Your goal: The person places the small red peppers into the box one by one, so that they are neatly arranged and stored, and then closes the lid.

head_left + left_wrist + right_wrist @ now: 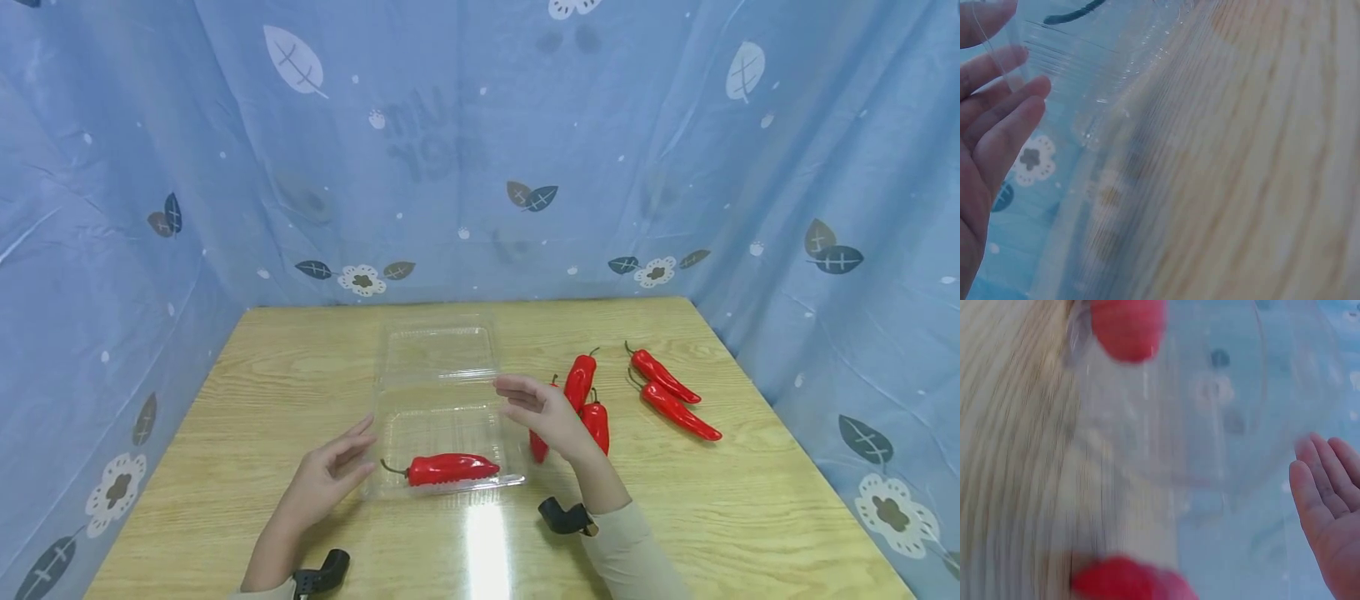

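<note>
A clear plastic clamshell box (442, 425) lies opened out on the table, its lid (438, 350) folded back toward the far side. Along the near wall inside it lies one red chili pepper (453, 469), green stem to the left. My left hand (322, 483) is at the box's left side, fingers relaxed and holding nothing; in the left wrist view its fingertips (1038, 87) overlap the clear plastic. At the box's right edge is my right hand (546, 417), fingers loosely extended and holding nothing. It partly hides a red pepper (538, 447) behind it.
Beside my right hand, two more red peppers lie close together, one farther back (580, 382) and one nearer (596, 422). Farther right lie another pair, an upper pepper (663, 375) and a lower pepper (681, 411). A blue patterned curtain (465, 150) surrounds the wooden table (300, 358).
</note>
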A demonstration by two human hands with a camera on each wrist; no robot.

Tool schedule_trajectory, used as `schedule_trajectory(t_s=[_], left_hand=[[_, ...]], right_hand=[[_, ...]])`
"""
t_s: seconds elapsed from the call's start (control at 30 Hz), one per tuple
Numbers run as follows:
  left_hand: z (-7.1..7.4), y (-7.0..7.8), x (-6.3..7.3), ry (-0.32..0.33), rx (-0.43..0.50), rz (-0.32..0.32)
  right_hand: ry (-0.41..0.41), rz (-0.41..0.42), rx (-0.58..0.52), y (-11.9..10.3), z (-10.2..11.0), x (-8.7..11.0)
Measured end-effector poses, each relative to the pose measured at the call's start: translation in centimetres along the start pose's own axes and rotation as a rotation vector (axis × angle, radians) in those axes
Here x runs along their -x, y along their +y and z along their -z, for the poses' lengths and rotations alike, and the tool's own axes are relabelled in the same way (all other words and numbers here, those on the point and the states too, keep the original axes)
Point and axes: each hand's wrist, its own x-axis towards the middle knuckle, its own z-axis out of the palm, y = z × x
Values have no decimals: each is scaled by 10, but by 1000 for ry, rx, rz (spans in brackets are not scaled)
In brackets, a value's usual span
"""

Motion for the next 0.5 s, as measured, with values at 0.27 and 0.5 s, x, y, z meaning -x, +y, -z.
schedule_trajectory(t_s=[0.27, 0.5], left_hand=[[0, 2, 0, -13, 2, 10], [1, 0, -1, 4, -1, -4]], right_hand=[[151, -31, 25, 10, 36, 27], [293, -75, 58, 18, 74, 47]])
